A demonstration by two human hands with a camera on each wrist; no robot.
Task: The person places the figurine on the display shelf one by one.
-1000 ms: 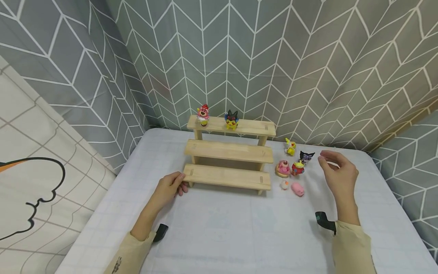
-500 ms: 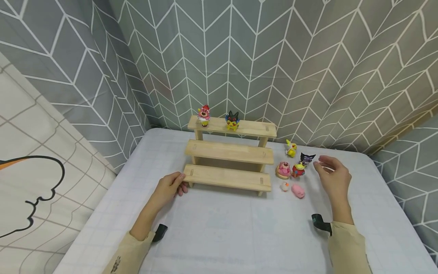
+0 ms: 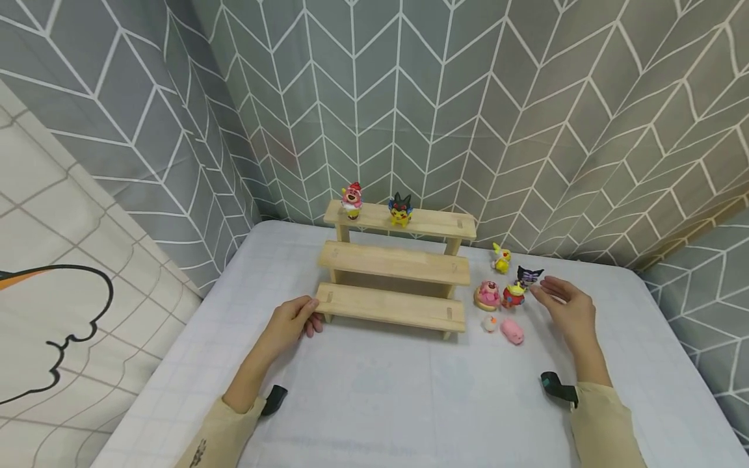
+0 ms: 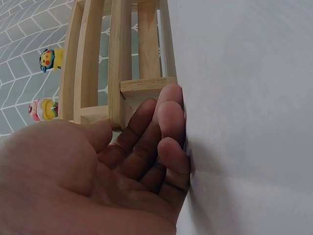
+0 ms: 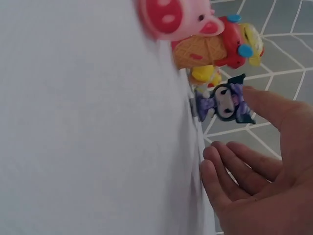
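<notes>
My left hand (image 3: 290, 320) grips the left end of the lowest step of a three-tier wooden display stand (image 3: 391, 304). In the left wrist view the thumb lies at the step's edge, with the curled fingers (image 4: 171, 120) beneath and beside it. My right hand (image 3: 570, 314) is beside a black-and-purple figurine (image 3: 528, 277) with pointed ears. The right wrist view has this figurine (image 5: 222, 102) upright between the thumb and the spread fingers (image 5: 239, 169); the thumb tip is close to its head, and whether they touch I cannot tell.
On the top tier stand a pink bear figurine (image 3: 352, 201) in a red hat and a yellow figurine (image 3: 400, 210) with a dark hood. Right of the stand are a yellow rabbit-like figurine (image 3: 501, 259), a pink one (image 3: 487, 296), a red one (image 3: 513, 296), a small white one (image 3: 489, 323) and a pink pig (image 3: 512, 331).
My right hand has moved left and slightly down, up to the black-and-purple figurine. The left hand keeps its place on the stand. The head view has shifted slightly.
</notes>
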